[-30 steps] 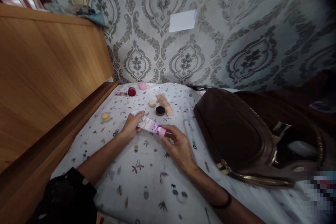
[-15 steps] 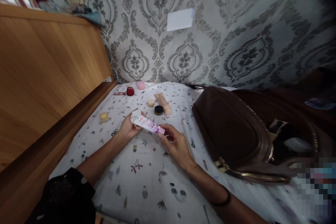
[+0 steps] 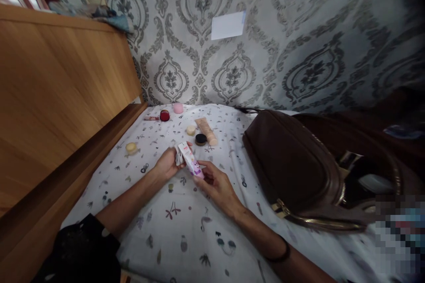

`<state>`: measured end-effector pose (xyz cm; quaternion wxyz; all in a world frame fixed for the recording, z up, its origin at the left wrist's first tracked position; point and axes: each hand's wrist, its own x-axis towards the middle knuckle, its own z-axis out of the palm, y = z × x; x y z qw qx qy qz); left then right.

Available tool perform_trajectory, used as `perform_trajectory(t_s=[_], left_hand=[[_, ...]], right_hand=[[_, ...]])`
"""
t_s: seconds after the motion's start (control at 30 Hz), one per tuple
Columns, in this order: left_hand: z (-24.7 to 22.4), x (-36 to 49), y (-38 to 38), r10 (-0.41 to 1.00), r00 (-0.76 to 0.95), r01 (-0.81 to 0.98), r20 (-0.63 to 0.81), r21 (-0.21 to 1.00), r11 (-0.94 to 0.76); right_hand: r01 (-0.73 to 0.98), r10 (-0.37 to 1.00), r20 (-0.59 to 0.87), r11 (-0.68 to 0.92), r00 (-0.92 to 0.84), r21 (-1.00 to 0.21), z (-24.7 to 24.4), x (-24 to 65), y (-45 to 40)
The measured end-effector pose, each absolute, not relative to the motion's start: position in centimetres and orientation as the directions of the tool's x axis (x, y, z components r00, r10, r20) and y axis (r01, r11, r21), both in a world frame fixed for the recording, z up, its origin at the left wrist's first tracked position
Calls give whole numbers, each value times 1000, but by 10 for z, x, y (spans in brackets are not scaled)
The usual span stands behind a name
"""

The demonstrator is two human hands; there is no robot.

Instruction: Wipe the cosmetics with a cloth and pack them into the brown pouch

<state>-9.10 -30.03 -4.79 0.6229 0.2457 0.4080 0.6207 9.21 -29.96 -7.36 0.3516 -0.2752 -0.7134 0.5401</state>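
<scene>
A white and pink tube with purple print is tilted between my two hands, above the patterned white sheet. My right hand pinches its pink lower end. My left hand is closed at the upper end, around a small white item that I cannot make out clearly. Just beyond the hands lie a black-lidded jar, a cream-coloured jar and a beige tube.
A yellow jar, a red jar, a pink jar and a slim pink tube lie farther left. An open brown bag fills the right side. A wooden cabinet borders the left, and a patterned wall stands behind.
The white and pink tube has turned steeper and its upper end has shifted right. A white item now shows apart from it in my left hand. My right hand has moved slightly left and down.
</scene>
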Motion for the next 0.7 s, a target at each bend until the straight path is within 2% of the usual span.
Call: perform_trajectory(t_s=[0.23, 0.43, 0.6, 0.7], left_hand=[[-47, -66, -316, 990, -33, -399, -137, 910, 113], [-47, -69, -323, 995, 93, -151, -19, 988, 33], [-47, -68, -327, 996, 80, -80, 24, 997, -18], [-45, -64, -329, 992, 80, 14, 99, 995, -100]], right_hand=[[-116, 822, 213, 179, -528, -977, -73, 90, -294], [-224, 847, 158, 48, -508, -973, -61, 93, -297], [-163, 881, 128, 59, -456, -985, -62, 95, -297], [-156, 907, 102, 41, -408, -987, -68, 92, -295]])
